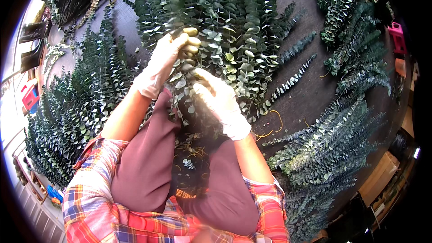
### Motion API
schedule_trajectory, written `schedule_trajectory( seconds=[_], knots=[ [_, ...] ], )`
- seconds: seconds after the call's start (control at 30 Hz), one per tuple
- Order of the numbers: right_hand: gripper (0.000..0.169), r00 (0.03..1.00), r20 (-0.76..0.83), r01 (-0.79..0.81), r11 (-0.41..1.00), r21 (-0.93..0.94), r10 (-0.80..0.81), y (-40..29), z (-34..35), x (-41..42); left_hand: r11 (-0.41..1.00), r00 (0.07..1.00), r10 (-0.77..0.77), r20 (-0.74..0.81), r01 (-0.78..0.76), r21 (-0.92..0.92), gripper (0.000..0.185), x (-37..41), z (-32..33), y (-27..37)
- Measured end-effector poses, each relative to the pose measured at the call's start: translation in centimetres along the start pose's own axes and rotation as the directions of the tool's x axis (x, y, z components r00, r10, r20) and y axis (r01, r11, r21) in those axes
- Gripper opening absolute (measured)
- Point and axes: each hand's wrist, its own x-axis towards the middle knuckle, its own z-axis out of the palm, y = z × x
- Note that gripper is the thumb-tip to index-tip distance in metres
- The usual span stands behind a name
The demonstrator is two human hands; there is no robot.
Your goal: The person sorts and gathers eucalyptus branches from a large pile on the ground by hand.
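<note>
My left hand [175, 52], in a pale glove with yellowish fingertips, is curled around a eucalyptus stem [180, 82] whose round leaves hang below the fist. Just below and to the right, my gloved right hand [217, 99] has its fingers bent beside those leaves. Whether it pinches any part of the stem is hidden by blur and foliage. Directly beyond both hands spreads a thick pile of eucalyptus branches [216, 13], their leafy ends toward me.
More eucalyptus heaps lie to the left [67, 114] and right [320, 148]. Single sprigs [292, 82] and yellow bands [278, 119] lie on the dark floor [297, 108]. A pink plastic stool [398, 38] stands far right, a cardboard box [379, 177] lower right.
</note>
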Motion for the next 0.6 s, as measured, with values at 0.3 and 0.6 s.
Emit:
schedule_trajectory(
  seconds=[0.3, 0.6],
  knots=[
    [0.045, 0.968, -0.224, -0.103, 0.993, 0.05, 0.112, 5.6, -1.4, 0.4, 0.994, 0.965, -0.084, -0.25, 0.1, 0.052, 0.038, 4.7, -3.9, -3.6],
    [0.035, 0.956, -0.127, -0.218, 0.931, 0.294, 0.264, 3.6, -1.9, 0.1, 1.0, 0.97, -0.007, -0.243, 0.002, -0.019, 0.044, 2.5, -4.5, -2.6]
  ],
)
